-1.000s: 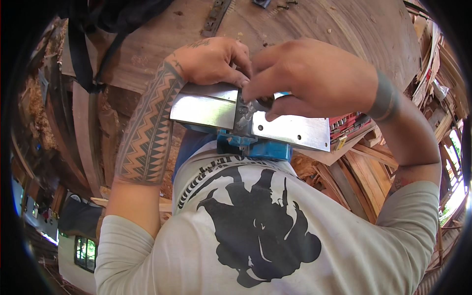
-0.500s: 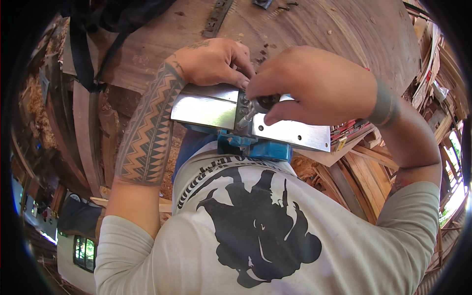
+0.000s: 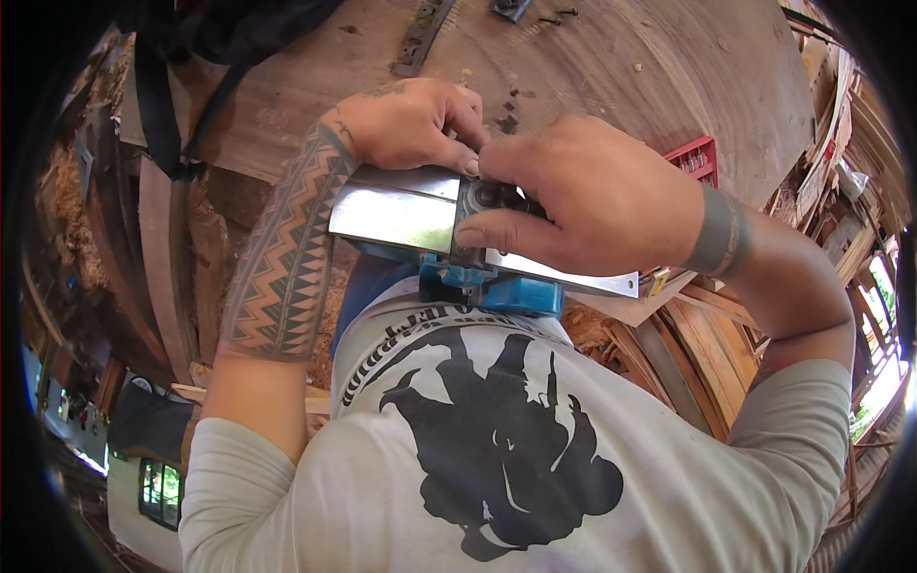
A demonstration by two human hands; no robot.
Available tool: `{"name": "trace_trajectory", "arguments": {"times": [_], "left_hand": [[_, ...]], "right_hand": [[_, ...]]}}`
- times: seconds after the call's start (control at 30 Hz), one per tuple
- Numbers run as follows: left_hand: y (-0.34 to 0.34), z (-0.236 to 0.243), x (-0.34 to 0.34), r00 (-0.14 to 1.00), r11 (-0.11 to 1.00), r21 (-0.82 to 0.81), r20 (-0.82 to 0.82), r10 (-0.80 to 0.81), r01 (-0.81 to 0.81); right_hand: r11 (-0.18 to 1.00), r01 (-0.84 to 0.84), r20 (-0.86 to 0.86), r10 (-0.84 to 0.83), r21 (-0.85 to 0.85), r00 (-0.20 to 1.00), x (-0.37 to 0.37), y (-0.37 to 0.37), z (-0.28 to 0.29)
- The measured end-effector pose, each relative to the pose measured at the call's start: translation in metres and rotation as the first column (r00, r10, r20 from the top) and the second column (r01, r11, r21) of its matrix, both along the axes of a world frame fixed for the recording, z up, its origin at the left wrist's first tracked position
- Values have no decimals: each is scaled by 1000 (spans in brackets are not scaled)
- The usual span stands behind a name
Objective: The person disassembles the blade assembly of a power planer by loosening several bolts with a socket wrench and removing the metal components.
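A blue electric hand planer (image 3: 530,295) lies upside down near my waist, its shiny metal sole (image 3: 394,216) facing up. The dark cutter drum (image 3: 469,202) shows in the gap between the two sole plates. My left hand (image 3: 409,124) is curled at the far edge of the planer, thumb and fingertips pressed by the drum's far end. Over the right sole plate, my right hand (image 3: 611,196) spans the drum, thumb on its near end and forefinger by its far end. A dark shape shows under the right palm; what it is I cannot tell.
On the wooden board (image 3: 611,76) lie a slotted metal strip (image 3: 422,36), a small blue part (image 3: 511,9) and dark screws (image 3: 559,17). A red bit case (image 3: 702,158) is behind my right wrist. A black bag (image 3: 224,33) sits far left. Wood offcuts (image 3: 702,349) lie around.
My right hand has lowered and turned, its thumb now on the drum's near end. The silver tool shaft seen there before no longer shows. The red case has come into view.
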State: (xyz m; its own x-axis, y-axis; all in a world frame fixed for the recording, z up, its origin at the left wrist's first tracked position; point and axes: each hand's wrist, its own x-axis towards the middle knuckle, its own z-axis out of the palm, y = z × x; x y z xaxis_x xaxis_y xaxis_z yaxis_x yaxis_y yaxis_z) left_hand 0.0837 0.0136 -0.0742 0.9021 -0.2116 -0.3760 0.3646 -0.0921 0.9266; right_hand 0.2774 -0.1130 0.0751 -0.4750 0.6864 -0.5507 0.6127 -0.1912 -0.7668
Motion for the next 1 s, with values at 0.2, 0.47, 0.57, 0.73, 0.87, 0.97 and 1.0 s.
{"name": "trace_trajectory", "arguments": {"times": [0.2, 0.47, 0.57, 0.73, 0.87, 0.97, 1.0], "left_hand": [[0, 4, -2, 1000, 1000, 7, 1, 6, -6], [-1, -3, -3, 999, 999, -19, 39, 26, -26], [0, -1, -3, 1000, 1000, 12, 29, 9, -10], [3, 1, -5, 1000, 1000, 27, 22, 3, -4], [2, 6, -1, 1000, 1000, 23, -18, 0, 0], [-2, 5, -5, 999, 999, 46, -43, 7, -5], [-6, -2, -9, 998, 997, 46, -19, 55, -54]], "right_hand": [[980, -56, 20, 53, 193, 998, 18, -5, -22], [900, -203, -67, 247, 387, 967, 28, 9, -25], [964, -154, 48, 147, 215, 988, 16, 8, -4], [998, -13, 68, 9, 59, 998, -1, -1, -5], [966, -72, -98, 99, 249, 990, 20, -6, -23], [829, -108, -194, 252, 549, 948, 29, 9, -39], [786, -111, -207, 292, 609, 934, 30, 10, -39]]}}
